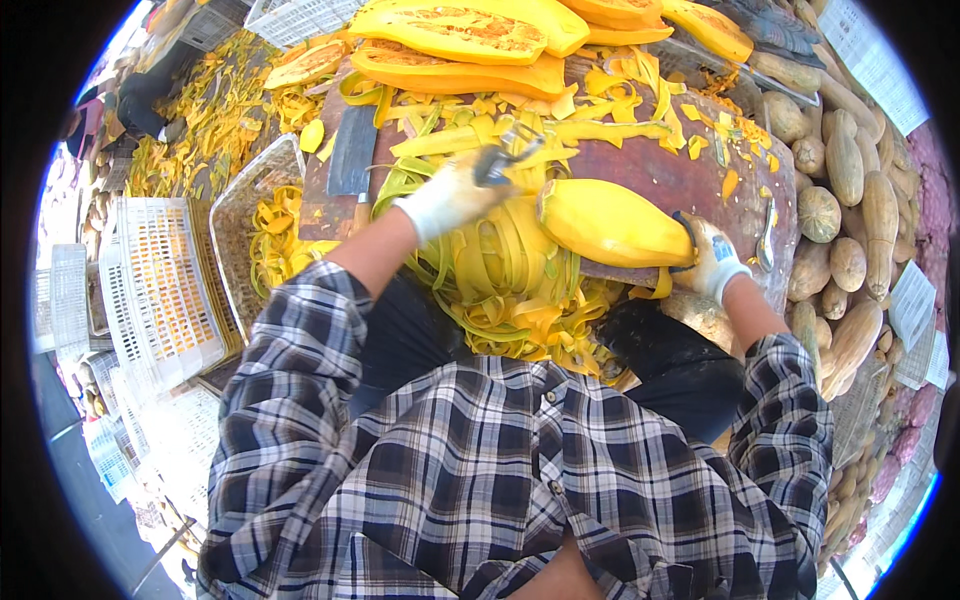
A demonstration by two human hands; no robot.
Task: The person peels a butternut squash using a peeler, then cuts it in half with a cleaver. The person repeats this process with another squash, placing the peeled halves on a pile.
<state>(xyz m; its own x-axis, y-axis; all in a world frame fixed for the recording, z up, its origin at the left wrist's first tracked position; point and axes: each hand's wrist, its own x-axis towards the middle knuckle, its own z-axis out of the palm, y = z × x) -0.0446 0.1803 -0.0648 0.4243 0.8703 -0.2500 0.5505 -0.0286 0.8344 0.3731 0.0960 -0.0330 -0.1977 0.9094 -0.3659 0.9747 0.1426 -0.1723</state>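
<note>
My left hand, in a white work glove, is closed around the dark handle of a peeler; hand and tool are blurred. Beneath it lie long yellow and green peel strips, hanging over the board's near edge. A peeled yellow pumpkin lies at the near side of the reddish board. My right hand, gloved too, grips its right end, with a peel strip dangling below. Halved pumpkins showing orange seed flesh are stacked at the far side. A cleaver rests on the board's left.
At the left stand a crate of peel and stacked white plastic crates. Whole pumpkins are heaped on the right. A second hand tool with a metal handle lies at the board's right edge. Peel covers the ground at upper left.
</note>
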